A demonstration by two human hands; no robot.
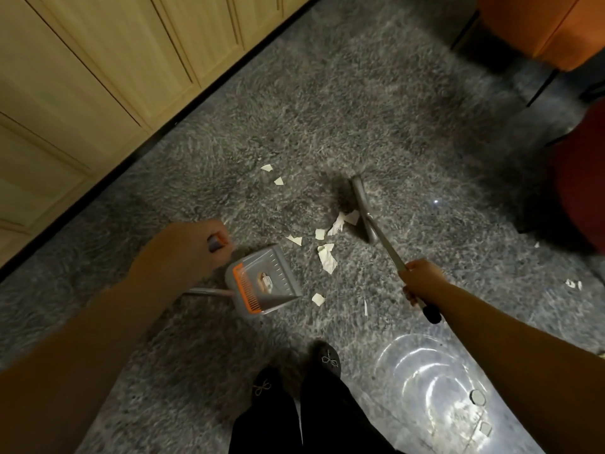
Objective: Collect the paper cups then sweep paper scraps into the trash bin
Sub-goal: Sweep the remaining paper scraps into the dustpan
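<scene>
so we are in the sweeping part of the job, and it is far from finished. we see no paper cups anywhere on the carpet, so we judge that the collecting is probably done, though we cannot check where the cups went.

our left hand has its fingers curled round the top of the dustpan's handle, and the dustpan rests on the carpet with its mouth facing the litter. something small and pale lies inside it, too unclear for us to name. our right hand wraps its fingers tightly round the broom handle, and the broom head sits on the carpet just beyond the main cluster of paper scraps.

those scraps lie between the broom head and the dustpan, still on the carpet. two more pieces lie farther out towards the cabinets, one lies just beside the pan's near corner, and a few bits lie well apart on the right.

the clear trash bin stands near our feet, under the right forearm. we see what may be a scrap or two in it, yet the glare keeps us from being sure. left to do, as we judge it: draw the cluster into the pan, fetch the strays, and tip the lot into the bin.
</scene>
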